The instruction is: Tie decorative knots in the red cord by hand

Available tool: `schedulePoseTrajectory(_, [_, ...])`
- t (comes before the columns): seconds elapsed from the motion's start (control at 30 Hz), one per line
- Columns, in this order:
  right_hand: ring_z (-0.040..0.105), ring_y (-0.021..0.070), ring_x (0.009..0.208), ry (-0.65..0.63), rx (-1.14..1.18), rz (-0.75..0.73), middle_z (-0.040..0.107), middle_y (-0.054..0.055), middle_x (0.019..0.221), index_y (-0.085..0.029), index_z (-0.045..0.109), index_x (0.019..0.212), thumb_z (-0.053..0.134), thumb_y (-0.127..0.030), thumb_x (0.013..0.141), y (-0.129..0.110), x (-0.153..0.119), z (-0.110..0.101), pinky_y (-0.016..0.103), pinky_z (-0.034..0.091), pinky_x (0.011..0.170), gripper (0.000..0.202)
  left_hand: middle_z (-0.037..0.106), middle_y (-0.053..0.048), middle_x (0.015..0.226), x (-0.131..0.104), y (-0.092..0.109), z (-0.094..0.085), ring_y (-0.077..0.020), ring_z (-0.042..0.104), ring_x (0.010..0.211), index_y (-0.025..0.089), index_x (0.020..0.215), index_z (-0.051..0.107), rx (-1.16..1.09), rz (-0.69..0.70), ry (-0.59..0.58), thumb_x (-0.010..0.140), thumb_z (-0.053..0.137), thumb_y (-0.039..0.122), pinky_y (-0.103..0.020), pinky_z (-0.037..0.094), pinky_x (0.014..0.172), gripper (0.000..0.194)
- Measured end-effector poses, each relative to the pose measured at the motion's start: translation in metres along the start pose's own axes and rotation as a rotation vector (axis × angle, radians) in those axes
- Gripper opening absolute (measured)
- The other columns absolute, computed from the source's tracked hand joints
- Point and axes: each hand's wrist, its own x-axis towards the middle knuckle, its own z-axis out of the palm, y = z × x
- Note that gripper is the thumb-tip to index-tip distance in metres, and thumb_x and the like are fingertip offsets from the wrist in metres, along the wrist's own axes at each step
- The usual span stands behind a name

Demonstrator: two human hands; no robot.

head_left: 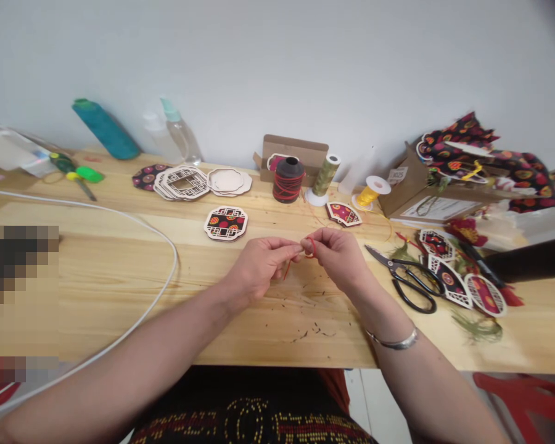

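Observation:
A thin red cord [312,246] is pinched between my two hands above the middle of the wooden table, with a loop showing at the right fingers. My left hand [266,262] is closed, its thumb and fingertips pressed on the cord, and a short red end hangs below them. Close against it, my right hand [337,251] is also closed on the cord. The fingertips of both hands nearly meet, and the exact shape of any knot is too small to tell. Left of the hands lies a fretwork piece with patterned fabric [226,223].
Black-handled scissors [409,277] lie to the right beside several decorated pieces [486,295]. At the back stand a red cord spool [288,180], a green spool [326,176], a yellow spool [372,192] and a full cardboard box [437,197]. A white cable [166,237] crosses the left side.

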Motion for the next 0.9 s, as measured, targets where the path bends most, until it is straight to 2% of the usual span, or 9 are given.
schedulePoseTrajectory(0.23, [0.043, 0.0105, 0.055, 0.025, -0.163, -0.06, 0.054, -0.002, 0.056, -0.017, 0.056, 0.059, 0.058, -0.024, 0.075, -0.0038, 0.0002, -0.0046, 0.026, 0.035, 0.056, 0.018, 0.062, 0.0, 0.063, -0.0001, 0.0028, -0.0011, -0.0012, 0.03, 0.038, 0.014, 0.071, 0.07, -0.007, -0.019, -0.024, 0.069, 0.072, 0.03, -0.02, 0.017, 0.037, 0.017])
schedulePoseTrajectory(0.4, [0.045, 0.0119, 0.056, 0.064, -0.187, -0.09, 0.055, -0.002, 0.057, -0.018, 0.057, 0.062, 0.059, -0.024, 0.075, -0.003, 0.0012, -0.0057, 0.027, 0.035, 0.057, 0.014, 0.07, -0.006, 0.077, -0.0014, 0.0059, -0.0012, -0.0012, 0.028, 0.041, 0.013, 0.074, 0.07, 0.011, 0.011, 0.006, 0.07, 0.071, 0.031, -0.02, 0.018, 0.038, 0.018])
schedulePoseTrajectory(0.53, [0.051, 0.013, 0.057, 0.06, -0.158, -0.112, 0.059, -0.001, 0.059, -0.019, 0.056, 0.062, 0.058, -0.023, 0.076, -0.0018, 0.0018, -0.0047, 0.027, 0.037, 0.059, 0.014, 0.057, 0.002, 0.055, -0.0027, 0.0077, 0.0, -0.0013, 0.024, 0.04, 0.014, 0.07, 0.068, -0.045, -0.045, -0.039, 0.066, 0.074, 0.029, -0.02, 0.013, 0.04, 0.016])
schedulePoseTrajectory(0.63, [0.053, 0.0132, 0.059, 0.05, -0.154, -0.104, 0.061, 0.0, 0.06, -0.018, 0.057, 0.064, 0.057, -0.023, 0.077, -0.0012, 0.0019, -0.0047, 0.027, 0.039, 0.061, 0.013, 0.059, 0.001, 0.061, -0.0033, 0.0075, 0.0001, -0.0013, 0.027, 0.041, 0.014, 0.069, 0.067, -0.04, -0.065, -0.09, 0.065, 0.073, 0.028, -0.02, 0.016, 0.041, 0.015])
schedulePoseTrajectory(0.7, [0.052, 0.013, 0.059, 0.06, -0.164, -0.103, 0.06, 0.0, 0.06, -0.018, 0.057, 0.064, 0.057, -0.022, 0.076, -0.0015, 0.0015, -0.0049, 0.027, 0.039, 0.061, 0.013, 0.062, -0.001, 0.068, -0.0035, 0.0068, -0.0005, -0.0026, 0.033, 0.044, 0.014, 0.07, 0.067, 0.015, -0.025, -0.104, 0.067, 0.072, 0.028, -0.021, 0.022, 0.043, 0.015])
schedulePoseTrajectory(0.77, [0.051, 0.0126, 0.06, 0.061, -0.156, -0.102, 0.06, 0.0, 0.061, -0.018, 0.057, 0.064, 0.058, -0.022, 0.075, -0.0022, 0.0008, -0.0052, 0.027, 0.039, 0.061, 0.013, 0.061, 0.001, 0.065, -0.0037, 0.006, -0.0011, -0.0052, 0.038, 0.048, 0.015, 0.071, 0.068, 0.12, 0.049, -0.091, 0.07, 0.07, 0.03, -0.022, 0.028, 0.047, 0.015])
schedulePoseTrajectory(0.9, [0.046, 0.0102, 0.055, 0.022, -0.053, -0.057, 0.058, -0.002, 0.06, -0.018, 0.058, 0.065, 0.059, -0.026, 0.075, -0.003, -0.0004, -0.0051, 0.025, 0.035, 0.056, 0.013, 0.061, 0.0, 0.068, -0.0044, 0.0028, -0.0014, -0.0114, 0.051, 0.062, 0.017, 0.075, 0.07, 0.481, 0.285, 0.014, 0.075, 0.065, 0.029, -0.025, 0.038, 0.059, 0.012])
